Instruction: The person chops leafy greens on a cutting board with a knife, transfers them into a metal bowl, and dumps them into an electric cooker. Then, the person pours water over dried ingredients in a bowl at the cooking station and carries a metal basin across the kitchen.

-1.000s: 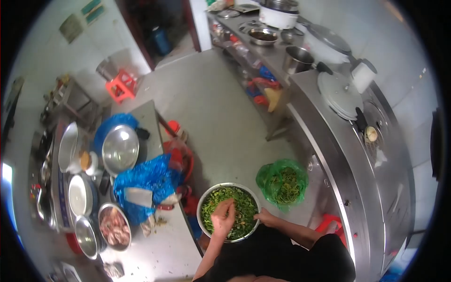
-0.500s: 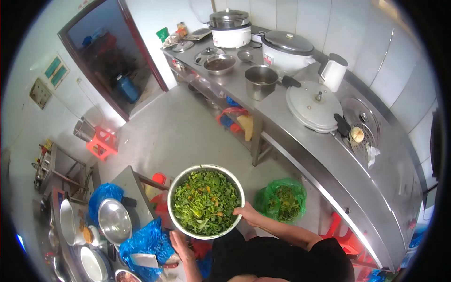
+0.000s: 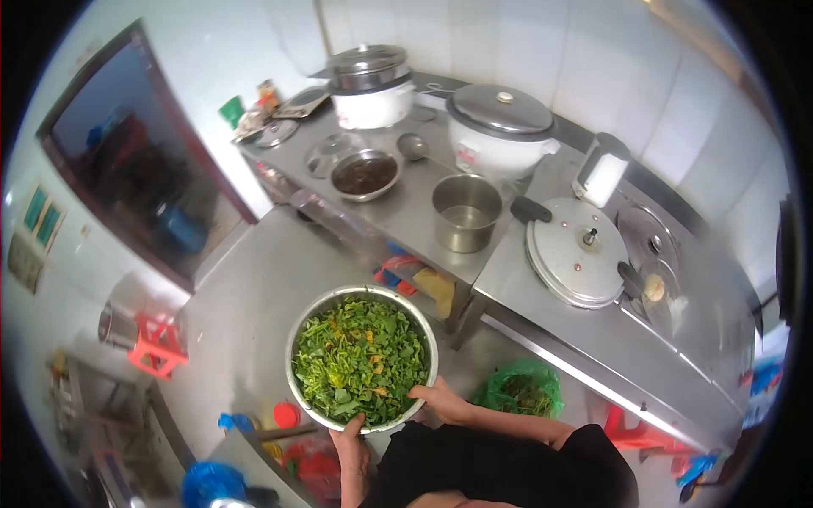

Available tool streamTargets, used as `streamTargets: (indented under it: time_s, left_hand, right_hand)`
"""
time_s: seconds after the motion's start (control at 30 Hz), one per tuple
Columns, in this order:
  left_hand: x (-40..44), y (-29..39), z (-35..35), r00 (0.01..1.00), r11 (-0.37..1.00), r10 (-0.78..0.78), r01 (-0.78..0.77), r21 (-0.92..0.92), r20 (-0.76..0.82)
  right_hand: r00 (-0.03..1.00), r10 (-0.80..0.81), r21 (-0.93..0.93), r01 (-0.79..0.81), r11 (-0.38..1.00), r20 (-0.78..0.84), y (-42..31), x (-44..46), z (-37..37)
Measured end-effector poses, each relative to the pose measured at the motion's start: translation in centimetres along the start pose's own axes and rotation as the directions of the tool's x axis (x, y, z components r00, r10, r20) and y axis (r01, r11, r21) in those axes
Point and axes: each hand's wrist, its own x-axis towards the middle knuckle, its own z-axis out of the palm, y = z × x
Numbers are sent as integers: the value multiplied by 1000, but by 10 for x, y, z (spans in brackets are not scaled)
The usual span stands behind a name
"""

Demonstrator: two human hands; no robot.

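A wide metal bowl (image 3: 434, 339) is held level in front of my body, heaped with chopped leafy greens (image 3: 360, 360) and a few orange-yellow bits. My left hand (image 3: 351, 444) grips its near rim at the lower left, thumb over the edge and fingers hidden beneath. At the right side of the rim, my right hand (image 3: 442, 401) also has hold, its thumb reaching inside against the leaves. Just beyond my right forearm, an open green plastic bag (image 3: 546, 394) on the floor contains plant scraps.
Along the steel counter stand a bowl of dark liquid (image 3: 366, 175), a deep pot (image 3: 467, 216), a pressure cooker (image 3: 577, 254), two rice cookers (image 3: 501, 127) (image 3: 370, 102) and a white kettle (image 3: 603, 173). A red stool (image 3: 157, 345) is at left; a blue bag (image 3: 212, 484) lies lower left.
My left hand has come from beside the bowl onto its rim. The view has turned and shifted toward the counter, and the chopping table at lower left has mostly left the picture.
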Motion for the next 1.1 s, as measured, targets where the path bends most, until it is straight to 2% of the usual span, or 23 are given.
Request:
streamTargets:
  time_s: [0.07, 0.13, 0.17, 0.27, 0.3, 0.33, 0.4, 0.43, 0.47, 0.5, 0.53, 0.6, 0.67, 0.73, 0.8, 0.83, 0.87, 0.9, 0.93, 1.03, 1.1]
  left_hand:
    - [35, 16, 36, 1000, 999, -15, 15, 28, 4]
    - [77, 19, 52, 996, 996, -83, 82, 24, 32]
    - [99, 25, 71, 994, 995, -97, 97, 8, 50]
    - [169, 42, 125, 966, 988, -146, 153, -19, 215]
    - [187, 51, 146, 962, 989, -146, 151, -1, 231]
    - [203, 62, 170, 949, 983, -184, 184, 22, 255]
    - [229, 74, 198, 927, 975, -224, 213, 70, 301]
    - [245, 80, 210, 919, 967, -256, 244, 78, 298]
    - [262, 89, 228, 912, 960, -279, 266, 84, 300]
    - [275, 98, 256, 906, 968, -251, 242, 70, 341]
    - [282, 111, 275, 902, 969, -248, 229, 96, 352]
    - [301, 126, 303, 926, 954, -298, 279, 113, 230]
    - [343, 140, 316, 918, 955, -284, 247, 162, 275]
    - [381, 151, 326, 939, 973, -197, 151, 174, 282]
    - [410, 159, 341, 937, 977, -171, 122, 174, 303]
    - [430, 153, 337, 913, 980, -194, 166, 109, 360]
    - [438, 161, 346, 896, 977, -213, 195, 86, 390]
    - [466, 161, 336, 875, 980, -198, 188, 66, 441]
    - [470, 165, 351, 869, 978, -206, 191, 79, 449]
    - [480, 184, 390, 862, 973, -229, 192, 127, 453]
    - [499, 186, 400, 853, 976, -215, 173, 132, 475]
  right_hand:
    - [998, -21, 67, 25, 997, -59, -8, 20, -8]
    - [989, -136, 70, 140, 988, -65, -24, 39, -14]
    - [988, -155, 0, 155, 988, -28, -44, 47, -21]
    - [989, -148, -55, 147, 988, -11, -111, 72, -37]
    - [986, -168, -121, 165, 979, -11, -119, 86, -51]
    - [982, -188, -103, 185, 977, -21, -136, 92, -60]
    - [966, -257, -210, 260, 943, 38, -168, 88, -75]
    - [960, -278, -193, 278, 941, 29, -179, 90, -90]
    - [934, -346, -508, 343, 790, 93, -193, 94, -109]
    - [907, -387, -758, 370, 537, 168, -214, 105, -127]
    - [898, -409, -744, 383, 548, 161, -234, 110, -136]
    - [905, -420, -939, 204, 278, 72, -272, 119, -153]
    - [867, -497, -899, 244, 363, 35, -307, 147, -169]
    - [919, -392, -918, 188, 349, 40, -366, 168, -177]
    - [804, -584, -974, 205, 96, 111, -398, 217, -212]
    - [742, -657, -991, -77, 113, -132, -451, 228, -204]
    - [657, -750, -997, -58, 44, -71, -477, 252, -230]
    - [499, -866, -991, -111, -80, 14, -497, 276, -234]
    - [501, -862, -967, -248, -53, -81, -529, 295, -253]
    - [415, -893, -944, -328, 34, -176, -589, 341, -291]
    - [321, -912, -878, -472, 78, -254, -610, 369, -304]
